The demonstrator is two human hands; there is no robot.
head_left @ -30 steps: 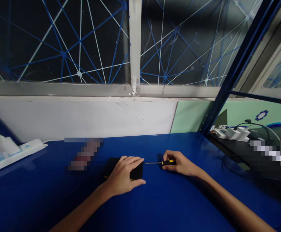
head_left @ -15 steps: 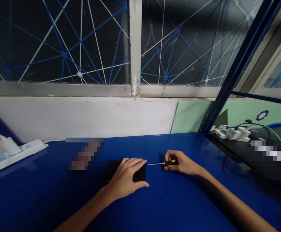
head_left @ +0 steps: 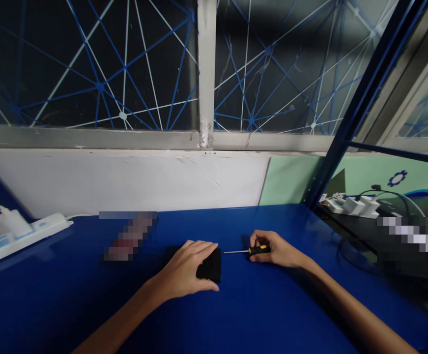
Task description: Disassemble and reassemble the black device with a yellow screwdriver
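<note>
A flat black rectangular box point(head_left: 209, 266) lies on the blue tabletop, its left part covered by my left hand point(head_left: 189, 268). The fingers of that hand reach over its far side, while the thumb lies along the near edge. My right hand point(head_left: 269, 248) pinches a screwdriver point(head_left: 258, 250) by its black and yellow handle. Its thin metal shaft points left, level with the tabletop. The tip sits close to the box's right edge, with what looks like a small gap between them. What the box is inside or underneath cannot be seen.
At the left edge stands a white power strip point(head_left: 47, 225) with a plug in it. A pixelated item point(head_left: 128, 238) lies toward the back left. To the right, beyond a blue metal post point(head_left: 333, 164), white plugs point(head_left: 361, 205) and cables sit on a dark surface.
My left hand has shifted slightly left and toward me, showing more of the box's right end. The screwdriver and my right hand have barely moved.
</note>
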